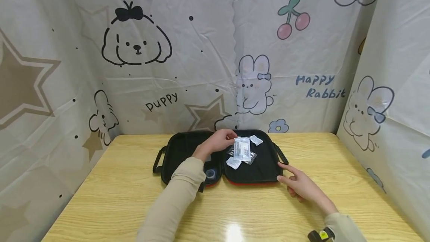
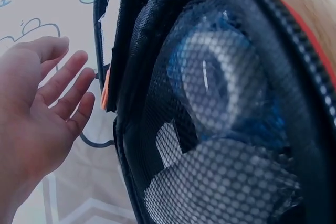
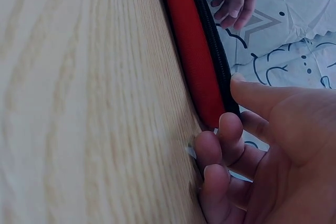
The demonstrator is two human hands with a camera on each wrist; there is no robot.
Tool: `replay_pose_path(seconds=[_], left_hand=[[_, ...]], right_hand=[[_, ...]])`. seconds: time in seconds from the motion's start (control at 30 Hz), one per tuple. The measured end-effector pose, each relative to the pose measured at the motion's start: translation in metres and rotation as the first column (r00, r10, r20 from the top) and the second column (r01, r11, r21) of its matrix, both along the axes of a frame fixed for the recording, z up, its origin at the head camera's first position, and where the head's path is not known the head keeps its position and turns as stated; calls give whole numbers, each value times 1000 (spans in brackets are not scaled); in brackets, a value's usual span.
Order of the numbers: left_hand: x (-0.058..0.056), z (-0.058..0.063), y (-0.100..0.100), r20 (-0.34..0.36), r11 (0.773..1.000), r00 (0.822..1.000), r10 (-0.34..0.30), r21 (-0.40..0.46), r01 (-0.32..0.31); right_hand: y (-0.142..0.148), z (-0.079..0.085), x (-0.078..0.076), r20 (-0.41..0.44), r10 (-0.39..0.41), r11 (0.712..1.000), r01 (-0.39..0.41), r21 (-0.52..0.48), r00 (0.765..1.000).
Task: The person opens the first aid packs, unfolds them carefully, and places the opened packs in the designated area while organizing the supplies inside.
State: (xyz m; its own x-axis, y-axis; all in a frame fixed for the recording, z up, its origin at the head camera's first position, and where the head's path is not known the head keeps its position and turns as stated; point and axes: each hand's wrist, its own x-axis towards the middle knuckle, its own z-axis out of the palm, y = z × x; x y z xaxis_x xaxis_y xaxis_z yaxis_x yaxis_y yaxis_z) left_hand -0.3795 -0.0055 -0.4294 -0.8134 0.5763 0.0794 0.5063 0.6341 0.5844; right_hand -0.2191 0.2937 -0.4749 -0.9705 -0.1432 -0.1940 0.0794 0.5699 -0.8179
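Observation:
A black-lined, red zippered case (image 1: pixel 256 173) lies spread flat on the table. Over its middle fold hovers my left hand (image 1: pixel 220 141), fingertips right at a white printed packet (image 1: pixel 242 148) in the right half. The left wrist view shows that hand (image 2: pixel 47 98) with loosely bent fingers and nothing in them. Two smaller white packets (image 1: pixel 234 163) and a clear packet lie around the printed one. My right hand (image 1: pixel 302 186) holds the case's front right corner between thumb and index finger. Seen from the right wrist, the thumb (image 3: pixel 262 95) touches the zipper edge.
Under mesh in the left half sits a round white roll (image 2: pixel 210 82) in blue-and-clear wrapping. A black handle (image 1: pixel 159 160) sticks out at the left, another strap (image 1: pixel 280 154) at the right. A printed curtain (image 1: pixel 201 47) hangs behind the wooden table (image 1: pixel 127 197).

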Motion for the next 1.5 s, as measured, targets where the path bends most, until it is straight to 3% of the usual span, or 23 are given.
replay_pose_path(seconds=[0.47,0.73,1.03,1.33,1.5], left_hand=[[1,-10,8,6,994,1000,-5,-109,5],[3,-16,8,70,987,997,-16,-161,27],[3,-18,12,-41,957,998,-47,-287,34],[11,-20,27,-135,941,991,16,-334,-61],[11,-24,33,-153,946,988,35,-315,-82]], right_hand=[[-1,0,2,-6,5,1000,-5,-10,1000],[1,-2,2,7,-7,1000,7,-7,1000],[0,-1,0,-15,9,1000,-9,-13,1000],[0,1,-1,-13,6,1000,-6,-22,1000],[-1,2,-1,-14,11,1000,-12,-15,1000]])
